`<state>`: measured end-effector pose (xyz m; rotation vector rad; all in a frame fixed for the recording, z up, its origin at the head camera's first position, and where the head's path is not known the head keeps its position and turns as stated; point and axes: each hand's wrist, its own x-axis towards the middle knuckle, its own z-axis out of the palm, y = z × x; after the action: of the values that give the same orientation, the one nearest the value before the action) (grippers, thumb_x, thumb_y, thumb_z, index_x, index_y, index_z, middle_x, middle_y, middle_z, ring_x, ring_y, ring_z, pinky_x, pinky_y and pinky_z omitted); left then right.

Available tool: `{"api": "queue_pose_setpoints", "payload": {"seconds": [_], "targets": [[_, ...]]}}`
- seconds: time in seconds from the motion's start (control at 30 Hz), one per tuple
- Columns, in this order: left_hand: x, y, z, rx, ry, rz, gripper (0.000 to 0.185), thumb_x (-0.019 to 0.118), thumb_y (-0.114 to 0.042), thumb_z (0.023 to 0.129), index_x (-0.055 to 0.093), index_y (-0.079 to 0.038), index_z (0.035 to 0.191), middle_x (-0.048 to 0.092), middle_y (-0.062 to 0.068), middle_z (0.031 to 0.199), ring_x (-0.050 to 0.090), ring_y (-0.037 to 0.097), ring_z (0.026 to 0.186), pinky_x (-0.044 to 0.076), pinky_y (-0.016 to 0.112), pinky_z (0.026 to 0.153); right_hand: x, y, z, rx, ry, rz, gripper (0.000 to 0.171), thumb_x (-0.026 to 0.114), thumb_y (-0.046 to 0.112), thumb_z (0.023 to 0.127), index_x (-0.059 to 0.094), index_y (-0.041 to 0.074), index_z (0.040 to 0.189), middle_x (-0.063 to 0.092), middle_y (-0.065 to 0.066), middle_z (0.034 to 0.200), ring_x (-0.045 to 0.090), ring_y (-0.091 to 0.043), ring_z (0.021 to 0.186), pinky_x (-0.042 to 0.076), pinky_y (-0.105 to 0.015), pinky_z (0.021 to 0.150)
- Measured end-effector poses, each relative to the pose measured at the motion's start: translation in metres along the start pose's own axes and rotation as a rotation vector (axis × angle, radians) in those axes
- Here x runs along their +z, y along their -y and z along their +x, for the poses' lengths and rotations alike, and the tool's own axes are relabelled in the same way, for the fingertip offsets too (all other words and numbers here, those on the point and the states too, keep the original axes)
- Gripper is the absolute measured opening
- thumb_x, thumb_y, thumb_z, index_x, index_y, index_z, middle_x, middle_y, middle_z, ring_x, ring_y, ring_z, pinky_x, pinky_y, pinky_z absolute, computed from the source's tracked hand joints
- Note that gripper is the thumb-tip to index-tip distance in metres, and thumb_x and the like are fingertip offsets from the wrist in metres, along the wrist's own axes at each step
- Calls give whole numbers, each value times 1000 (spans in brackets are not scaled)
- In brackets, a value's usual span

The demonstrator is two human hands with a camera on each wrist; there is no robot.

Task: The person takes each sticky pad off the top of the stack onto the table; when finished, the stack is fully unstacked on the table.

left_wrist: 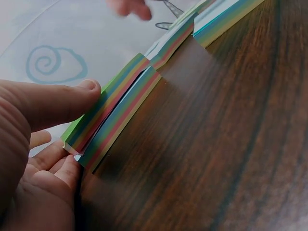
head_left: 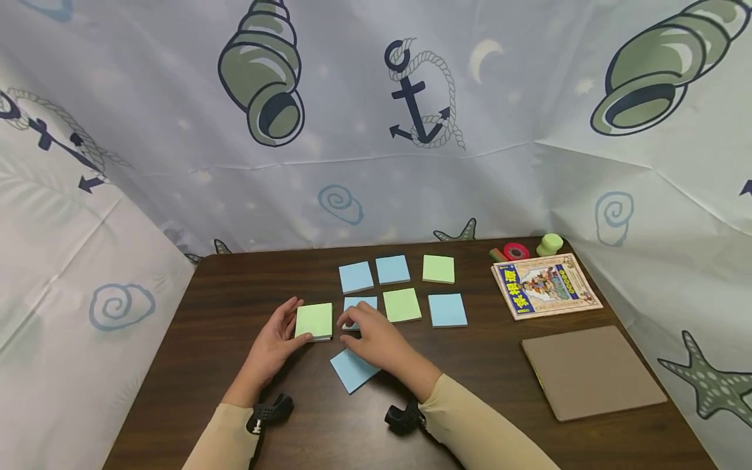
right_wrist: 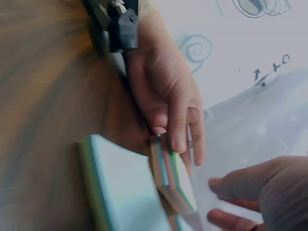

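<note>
the left hand (head_left: 275,343) has its grip closed lightly round the green sticky-note pad (head_left: 314,320) near the middle of the table (head_left: 235,287), thumb on one edge and fingers on the other, probably to steady it. the right hand (head_left: 376,339) rests beside it, fingertips on a blue sticky-note pad (head_left: 361,304); whether it pinches that pad i cannot tell, and a loose blue note (head_left: 352,369) lies partly under it.

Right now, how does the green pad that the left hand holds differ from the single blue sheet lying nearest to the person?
The green pad is a thick stack with striped coloured edges; the blue sheet looks thin and flat. The green pad lies square to the table edge, while the blue sheet is turned at an angle. The left hand grips the green pad; whether the right hand touches the blue sheet cannot be told. Both are square and lie on the table.
</note>
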<state>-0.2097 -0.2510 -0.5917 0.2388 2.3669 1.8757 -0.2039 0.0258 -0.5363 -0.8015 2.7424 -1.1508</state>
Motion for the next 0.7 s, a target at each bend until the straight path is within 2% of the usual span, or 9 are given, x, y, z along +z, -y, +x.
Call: {"api": "queue_pose_setpoints", "payload": {"seconds": [0.27,0.43,0.57,0.7], "targets": [[0,3,1,18,10,-21,98,82,-4,97,20,-1,172,27,19,180,22,35,169,34,14,120,1,18,34,83,63,-245,47,84,34,98,69,17,139,67,-2,122,60,-21,115,55,-36,91],[-2,2,0,26,19,-36,98,82,-2,96,19,0,172,27,21,179,22,37,169,34,13,120,10,22,52,96,95,-398,67,86,51,93,67,15,146,66,-3,130,56,-21,111,53,-36,95],[-3,2,-1,19,20,-48,98,81,-1,96,19,1,172,27,21,179,21,38,169,34,12,120,22,22,62,78,112,-518,75,84,63,89,68,15,145,63,-3,132,49,-19,104,51,-34,94],[-2,1,0,13,23,-57,98,82,-1,96,19,1,172,26,21,179,21,37,169,34,12,120,29,21,67,79,95,-565,74,86,64,85,70,16,139,60,-1,124,45,-17,97,49,-32,88]]}}
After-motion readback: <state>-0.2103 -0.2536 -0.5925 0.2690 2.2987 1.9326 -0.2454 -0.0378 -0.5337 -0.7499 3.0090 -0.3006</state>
